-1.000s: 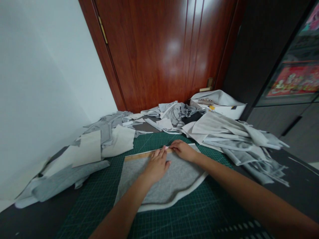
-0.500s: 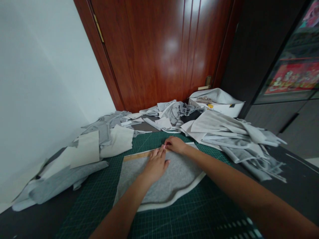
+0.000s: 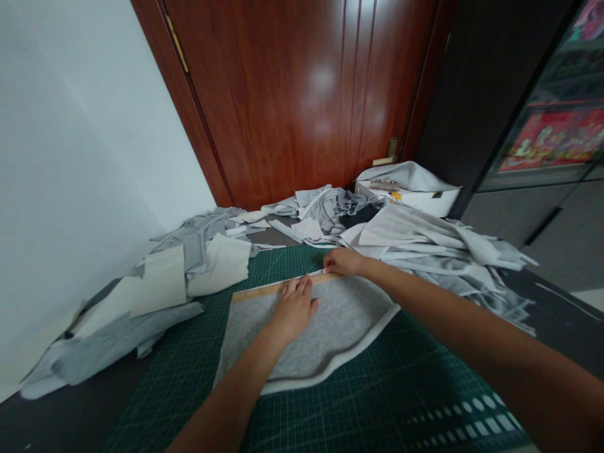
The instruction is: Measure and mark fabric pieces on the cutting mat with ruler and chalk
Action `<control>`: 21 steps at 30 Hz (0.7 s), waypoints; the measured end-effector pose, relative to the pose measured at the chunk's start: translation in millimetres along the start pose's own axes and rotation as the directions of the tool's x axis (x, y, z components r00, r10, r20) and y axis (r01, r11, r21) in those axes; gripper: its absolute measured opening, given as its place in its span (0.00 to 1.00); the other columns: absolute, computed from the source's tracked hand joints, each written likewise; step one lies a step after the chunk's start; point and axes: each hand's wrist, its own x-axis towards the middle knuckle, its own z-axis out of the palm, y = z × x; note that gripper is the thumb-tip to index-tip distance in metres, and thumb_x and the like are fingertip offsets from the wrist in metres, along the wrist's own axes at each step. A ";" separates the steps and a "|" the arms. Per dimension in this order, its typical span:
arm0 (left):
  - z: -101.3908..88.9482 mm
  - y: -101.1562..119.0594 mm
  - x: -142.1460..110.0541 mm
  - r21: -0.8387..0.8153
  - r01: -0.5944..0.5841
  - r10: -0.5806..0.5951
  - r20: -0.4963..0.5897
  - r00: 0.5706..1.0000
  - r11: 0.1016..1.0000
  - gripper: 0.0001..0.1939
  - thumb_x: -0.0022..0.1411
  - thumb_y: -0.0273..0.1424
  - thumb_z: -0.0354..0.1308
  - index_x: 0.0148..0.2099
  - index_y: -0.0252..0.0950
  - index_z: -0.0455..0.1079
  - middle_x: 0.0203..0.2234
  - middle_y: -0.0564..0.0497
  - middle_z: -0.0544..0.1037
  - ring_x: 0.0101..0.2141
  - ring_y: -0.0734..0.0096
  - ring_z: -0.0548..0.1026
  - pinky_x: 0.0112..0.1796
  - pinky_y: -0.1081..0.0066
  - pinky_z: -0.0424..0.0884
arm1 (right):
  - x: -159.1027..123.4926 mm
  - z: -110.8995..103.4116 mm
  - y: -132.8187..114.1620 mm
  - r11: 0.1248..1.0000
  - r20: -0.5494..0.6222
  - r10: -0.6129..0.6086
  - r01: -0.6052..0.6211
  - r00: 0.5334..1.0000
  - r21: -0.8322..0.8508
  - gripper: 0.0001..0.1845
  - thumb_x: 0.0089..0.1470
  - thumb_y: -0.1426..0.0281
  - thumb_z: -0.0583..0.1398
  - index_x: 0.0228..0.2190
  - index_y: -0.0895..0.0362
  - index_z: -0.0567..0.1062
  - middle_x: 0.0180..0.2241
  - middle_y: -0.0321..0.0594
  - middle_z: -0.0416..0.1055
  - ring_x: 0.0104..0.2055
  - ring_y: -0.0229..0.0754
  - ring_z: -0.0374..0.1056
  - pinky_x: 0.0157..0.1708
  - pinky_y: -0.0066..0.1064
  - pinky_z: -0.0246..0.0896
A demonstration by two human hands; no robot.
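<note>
A piece of grey fabric [image 3: 349, 321] with a pale, curling near edge lies on the green cutting mat [image 3: 302, 418]. Along its far edge runs a wooden ruler [image 3: 257, 292]. My left hand [image 3: 293, 309] rests flat, fingers stretched out, its fingertips on the ruler and its palm over the fabric. To the right of it, my right hand [image 3: 343, 261] is closed in a pinch at the fabric's far edge, near the ruler's right part. The tips of those fingers are partly hidden.
Pale and grey cloth pieces [image 3: 165, 283] are heaped at left along the wall. A layered fabric stack [image 3: 425, 236] lies at right, with a white box [image 3: 429, 201] behind it. More scraps [image 3: 325, 207] lie at the back, before a wooden door [image 3: 283, 94].
My right hand has moved right along the fabric's far edge, away from my left hand. The fabric's right corner has shifted outward and up. My left hand stays on the ruler.
</note>
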 end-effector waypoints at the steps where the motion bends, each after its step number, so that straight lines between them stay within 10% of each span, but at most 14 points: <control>1: 0.3 0.0 0.0 0.003 0.000 0.000 -0.004 1.000 1.000 0.25 0.68 0.37 0.45 0.62 0.29 0.57 0.61 0.39 0.61 0.58 0.54 0.59 0.57 0.55 0.55 | -2.4 -1.2 3.6 1.000 0.006 -0.003 0.003 1.000 -0.007 0.09 0.54 0.66 0.61 0.33 0.56 0.80 0.34 0.42 0.78 0.35 0.41 0.70 0.30 0.26 0.54; 21: -3.1 2.6 0.0 0.048 0.026 -0.027 0.021 0.999 0.998 0.25 0.68 0.36 0.46 0.63 0.27 0.57 0.62 0.41 0.60 0.58 0.53 0.59 0.57 0.57 0.56 | -61.6 -32.3 36.5 0.940 -0.065 0.161 -0.173 0.985 -0.294 0.10 0.56 0.75 0.56 0.37 0.64 0.77 0.41 0.57 0.74 0.45 0.50 0.70 0.42 0.33 0.61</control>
